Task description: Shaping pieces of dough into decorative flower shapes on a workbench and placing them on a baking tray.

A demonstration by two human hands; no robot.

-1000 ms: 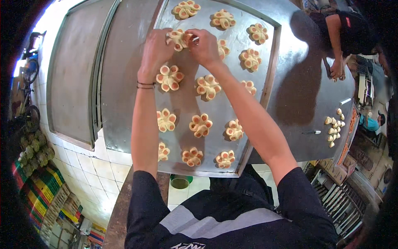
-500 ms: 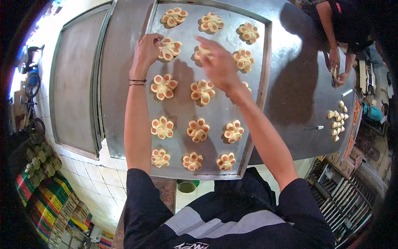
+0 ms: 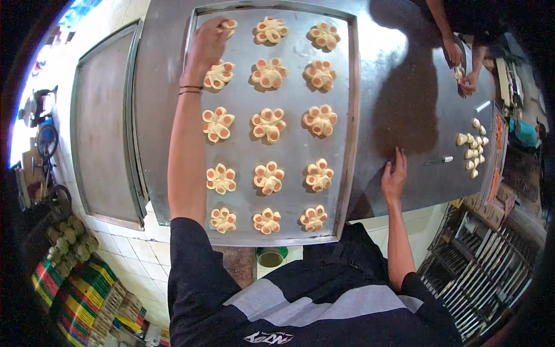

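Right hand (image 3: 393, 176) now off flower-shaped dough (image 3: 221, 28).

A steel bench (image 3: 404, 87) fills the upper view, shiny and casting dark shadows. Below it lies a white tiled floor (image 3: 115, 248). Striped crates (image 3: 81, 295) stand at lower left, a wire rack (image 3: 480, 272) at lower right. Bright daylight enters from the left.
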